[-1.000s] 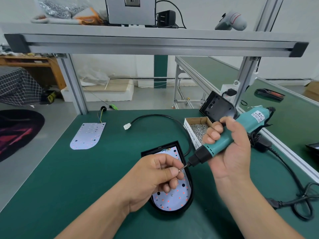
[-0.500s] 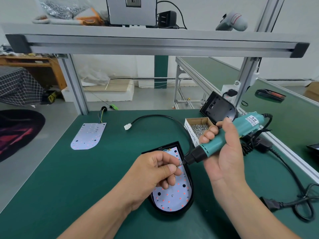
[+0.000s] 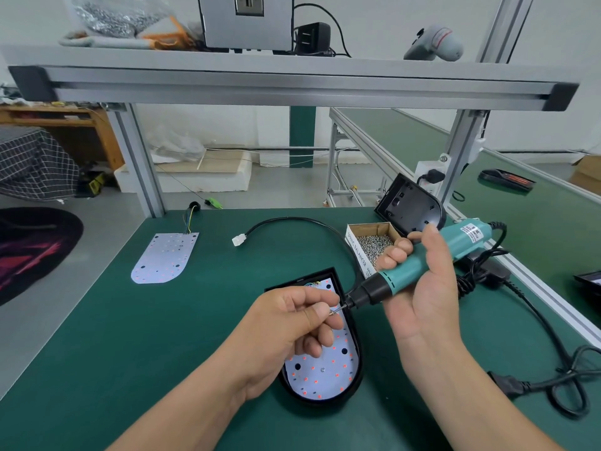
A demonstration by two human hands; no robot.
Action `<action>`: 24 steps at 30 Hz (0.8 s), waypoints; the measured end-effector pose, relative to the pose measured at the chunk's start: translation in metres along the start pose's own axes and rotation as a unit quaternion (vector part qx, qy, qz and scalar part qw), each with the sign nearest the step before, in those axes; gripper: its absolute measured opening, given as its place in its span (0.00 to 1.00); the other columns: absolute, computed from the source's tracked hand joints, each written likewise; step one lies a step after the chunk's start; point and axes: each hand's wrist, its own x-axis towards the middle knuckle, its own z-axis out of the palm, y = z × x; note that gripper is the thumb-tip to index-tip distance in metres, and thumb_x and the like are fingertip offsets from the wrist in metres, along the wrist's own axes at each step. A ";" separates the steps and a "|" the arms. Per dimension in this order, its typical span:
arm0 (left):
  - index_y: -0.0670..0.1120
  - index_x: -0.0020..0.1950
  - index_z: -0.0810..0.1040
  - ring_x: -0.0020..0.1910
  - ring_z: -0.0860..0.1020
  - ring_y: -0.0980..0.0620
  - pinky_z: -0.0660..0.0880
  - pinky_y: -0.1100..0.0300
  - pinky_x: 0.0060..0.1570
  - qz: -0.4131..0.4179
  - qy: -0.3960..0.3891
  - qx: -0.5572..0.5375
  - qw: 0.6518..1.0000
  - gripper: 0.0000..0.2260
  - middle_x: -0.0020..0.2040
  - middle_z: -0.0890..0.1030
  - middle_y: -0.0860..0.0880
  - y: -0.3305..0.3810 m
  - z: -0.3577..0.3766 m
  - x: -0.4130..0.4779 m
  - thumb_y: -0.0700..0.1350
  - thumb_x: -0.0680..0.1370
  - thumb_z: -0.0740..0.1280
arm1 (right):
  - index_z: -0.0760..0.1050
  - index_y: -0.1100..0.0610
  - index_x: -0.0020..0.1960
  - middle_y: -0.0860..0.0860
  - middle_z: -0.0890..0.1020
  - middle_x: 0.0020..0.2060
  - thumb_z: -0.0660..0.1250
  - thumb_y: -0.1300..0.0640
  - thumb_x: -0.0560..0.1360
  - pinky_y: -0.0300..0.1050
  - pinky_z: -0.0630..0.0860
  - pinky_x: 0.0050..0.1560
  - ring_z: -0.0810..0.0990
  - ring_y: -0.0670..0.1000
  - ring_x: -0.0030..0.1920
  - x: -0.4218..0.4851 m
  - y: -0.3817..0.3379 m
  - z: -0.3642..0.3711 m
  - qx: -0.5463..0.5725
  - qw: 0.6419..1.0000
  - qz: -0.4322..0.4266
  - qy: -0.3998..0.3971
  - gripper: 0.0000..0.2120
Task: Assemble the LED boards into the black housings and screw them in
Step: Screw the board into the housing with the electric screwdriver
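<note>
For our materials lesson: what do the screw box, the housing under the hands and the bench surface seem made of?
Screw box: cardboard, matt, brown inner walls.
Housing: probably moulded plastic, black, slight sheen on its rim.
Bench surface: likely rubber or vinyl mat, matt green, seamless.

checked cloth (image 3: 32,164) near dark rug (image 3: 35,252)

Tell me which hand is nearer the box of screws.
Right. The right hand, gripping the electric screwdriver, sits just beside the box of screws; the left hand pinches a screw lower down, over the black housing.
</note>
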 end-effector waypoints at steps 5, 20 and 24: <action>0.40 0.60 0.84 0.36 0.81 0.50 0.78 0.62 0.35 -0.009 -0.002 0.000 1.000 0.09 0.48 0.86 0.39 0.001 0.001 0.000 0.36 0.86 0.64 | 0.75 0.55 0.45 0.49 0.74 0.36 0.71 0.52 0.81 0.40 0.74 0.34 0.72 0.47 0.32 -0.001 0.000 0.001 -0.002 1.000 -0.001 -0.004 0.10; 0.62 0.56 0.80 0.32 0.73 0.59 0.69 0.57 0.36 0.022 0.265 0.407 0.874 0.18 0.32 0.72 0.57 0.010 -0.048 0.023 0.69 0.72 0.71 | 0.75 0.55 0.47 0.49 0.75 0.37 0.72 0.51 0.80 0.41 0.77 0.35 0.75 0.47 0.33 0.009 -0.008 -0.006 0.019 1.000 -0.013 0.019 0.10; 0.57 0.45 0.83 0.39 0.81 0.56 0.77 0.55 0.40 -0.016 0.220 0.463 0.859 0.23 0.36 0.82 0.56 0.005 -0.040 0.032 0.74 0.66 0.69 | 0.76 0.55 0.44 0.49 0.75 0.36 0.73 0.51 0.80 0.41 0.77 0.35 0.75 0.47 0.32 0.015 -0.006 -0.009 0.017 0.999 -0.013 0.032 0.11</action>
